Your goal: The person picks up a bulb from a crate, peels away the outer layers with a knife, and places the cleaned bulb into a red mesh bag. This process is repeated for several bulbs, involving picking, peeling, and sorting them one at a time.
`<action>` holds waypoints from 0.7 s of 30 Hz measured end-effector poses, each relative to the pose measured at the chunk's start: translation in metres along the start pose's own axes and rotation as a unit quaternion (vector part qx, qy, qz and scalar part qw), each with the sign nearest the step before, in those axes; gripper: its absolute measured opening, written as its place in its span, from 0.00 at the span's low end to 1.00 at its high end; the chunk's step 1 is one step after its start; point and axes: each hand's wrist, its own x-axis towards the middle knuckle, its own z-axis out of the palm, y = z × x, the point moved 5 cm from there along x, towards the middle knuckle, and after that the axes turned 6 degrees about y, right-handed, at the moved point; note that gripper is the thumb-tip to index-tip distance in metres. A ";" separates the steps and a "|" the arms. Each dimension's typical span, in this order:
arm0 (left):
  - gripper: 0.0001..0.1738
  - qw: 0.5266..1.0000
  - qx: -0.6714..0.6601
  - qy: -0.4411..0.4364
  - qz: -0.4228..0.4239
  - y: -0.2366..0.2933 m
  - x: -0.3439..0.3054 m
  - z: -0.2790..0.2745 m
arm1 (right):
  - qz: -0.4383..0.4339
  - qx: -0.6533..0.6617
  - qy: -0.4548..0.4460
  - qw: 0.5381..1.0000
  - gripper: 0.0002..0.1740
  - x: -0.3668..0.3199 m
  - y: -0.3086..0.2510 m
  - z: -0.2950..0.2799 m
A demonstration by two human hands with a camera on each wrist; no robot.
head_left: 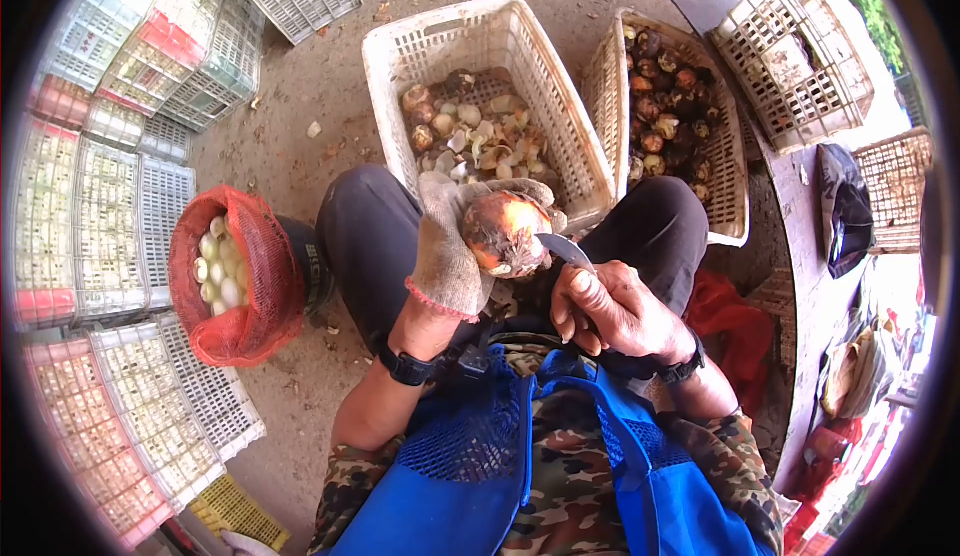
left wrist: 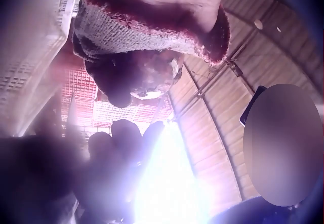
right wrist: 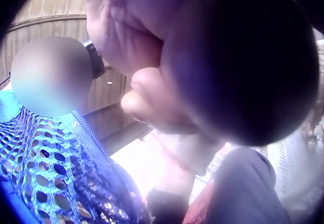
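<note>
One round brown bulb [head_left: 503,233] is up, held between the two knees, just on the near side of the front crate [head_left: 556,101]! It is gripped by one gloved left hand [head_left: 445,248], the fingers curled round it. And from the other side, one knife [head_left: 567,249] is brought in by the bare right hand [head_left: 618,316], the fingers clenched about its handle, which is mostly hidden. The one curved blade is set at the bulb's side; whether the skin is being cut cannot be told. Two dark straps [head_left: 410,367] are worn, one per wrist. One heap of loose peelings [head_left: 500,146] is contained in the front crate, with several whole bulbs gathered at its left side, too jumbled to be counted surely. Just beside, one second crate [head_left: 604,86] is stocked with dozens of dark bulbs [head_left: 665,106]. Over on the left, one red mesh bag [head_left: 262,266] is seen standing, its mouth spread, many pale bulbs [head_left: 222,261] piled inside, their exact number hidden by the heap.
</note>
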 end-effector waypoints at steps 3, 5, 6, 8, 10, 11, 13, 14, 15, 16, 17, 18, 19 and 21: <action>0.38 0.999 0.028 0.019 -0.013 0.001 0.000 -0.004 | 0.000 -0.014 -0.037 0.999 0.33 0.004 0.001 -0.001; 0.42 0.998 0.063 0.019 -0.005 -0.001 0.001 -0.013 | 0.000 -0.032 -0.052 0.998 0.34 0.008 0.001 -0.003; 0.47 0.996 0.091 0.019 0.005 -0.003 0.001 -0.021 | 0.008 -0.042 -0.056 0.998 0.34 0.010 0.000 -0.004; 0.51 0.996 0.088 0.025 0.011 -0.005 0.001 -0.023 | 0.027 -0.048 -0.040 0.998 0.34 0.012 0.004 -0.002; 0.52 0.999 0.028 0.038 0.006 -0.008 0.002 -0.015 | 0.016 -0.028 -0.044 0.998 0.35 0.013 0.006 0.007; 0.52 1.000 0.028 0.006 -0.010 -0.008 0.003 -0.015 | 0.013 -0.019 -0.046 0.999 0.35 0.013 0.007 0.010; 0.52 0.997 0.027 -0.056 -0.042 -0.010 0.002 -0.021 | 0.028 -0.032 -0.063 0.997 0.35 0.012 0.005 0.010; 0.52 0.995 0.058 -0.071 -0.037 -0.010 0.000 -0.025 | 0.038 -0.038 -0.078 0.996 0.35 0.012 0.005 0.006; 0.52 0.996 0.065 -0.057 -0.019 -0.010 -0.002 -0.025 | 0.048 -0.045 -0.093 0.994 0.34 0.012 0.006 0.004; 0.52 0.997 0.072 -0.042 0.000 -0.009 -0.004 -0.022 | 0.047 -0.026 -0.087 0.995 0.34 0.013 0.004 0.006; 0.52 0.996 0.079 -0.029 0.019 -0.008 -0.005 -0.019 | 0.059 -0.003 -0.068 0.996 0.34 0.013 0.005 0.008; 0.50 1.000 -0.011 -0.020 -0.017 -0.012 -0.002 -0.019 | 0.071 0.019 -0.050 0.996 0.34 0.013 0.007 0.013; 0.51 0.998 -0.055 -0.025 -0.021 -0.016 0.000 -0.017 | 0.083 0.041 -0.031 0.995 0.34 0.012 0.009 0.019; 0.53 0.988 -0.143 -0.037 -0.032 -0.030 -0.001 -0.015 | 0.063 0.108 0.004 0.992 0.33 0.013 0.018 0.034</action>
